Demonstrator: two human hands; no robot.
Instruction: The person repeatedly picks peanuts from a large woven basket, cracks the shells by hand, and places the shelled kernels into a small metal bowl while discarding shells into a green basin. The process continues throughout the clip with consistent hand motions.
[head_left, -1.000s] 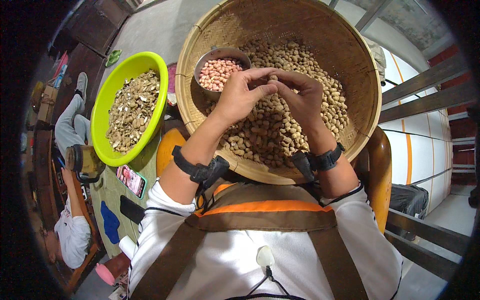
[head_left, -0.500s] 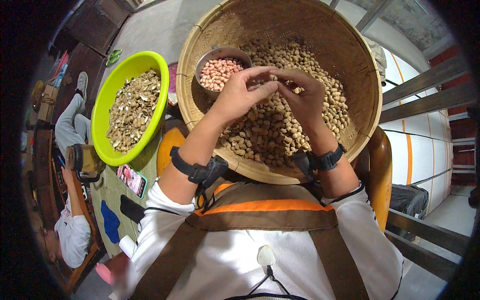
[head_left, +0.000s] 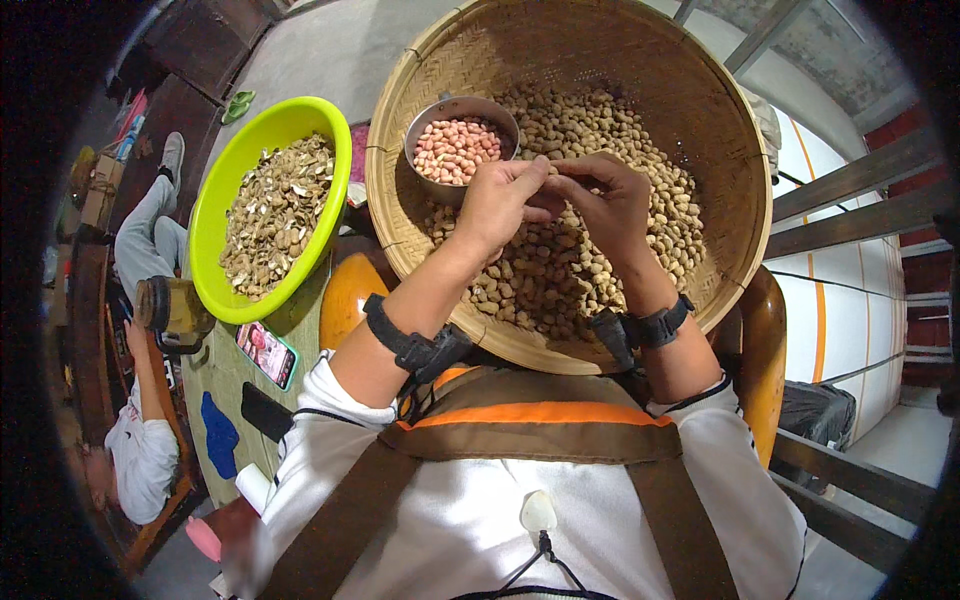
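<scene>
Over the wide woven bamboo basket (head_left: pixel 735 215), my two hands meet at the fingertips. My left hand (head_left: pixel 503 203) and my right hand (head_left: pixel 608 200) are both closed in a pinch around a small tan peanut (head_left: pixel 552 170), mostly covered by the fingers. Beneath them lies a heap of unshelled peanuts (head_left: pixel 590 265). Inside the basket, close to my left hand, a metal pot (head_left: pixel 412 160) holds shelled pink peanuts (head_left: pixel 457 148).
To the left, a lime-green basin (head_left: pixel 205 250) contains empty shells (head_left: pixel 280 215). A lit phone (head_left: pixel 268 357), a black phone-like object (head_left: pixel 265 412) and a blue cloth (head_left: pixel 219 435) lie nearby. Another person (head_left: pixel 145 455) sits at far left. Wooden rails (head_left: pixel 850 225) stand at right.
My left hand's fingers have drawn in from an arched pose, and both hands now pinch closer together. The basket and basin appear shifted slightly within the view.
</scene>
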